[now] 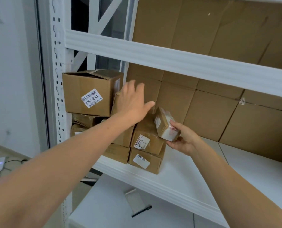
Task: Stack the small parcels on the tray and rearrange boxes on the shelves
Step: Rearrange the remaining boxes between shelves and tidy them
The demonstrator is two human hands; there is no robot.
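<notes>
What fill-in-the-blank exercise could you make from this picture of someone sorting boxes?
The small parcel is in the right hand, while the left hand holds ____.
The big box labelled 56-3-3304 sits on ____ of other boxes.
The shelf is painted ____.
Missing words: nothing; top; white.

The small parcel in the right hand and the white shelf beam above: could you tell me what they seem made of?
The small parcel looks like matte brown cardboard, wrapped in glossy clear tape that glints. The shelf beam is likely painted metal: smooth white, pressed ribs.
</notes>
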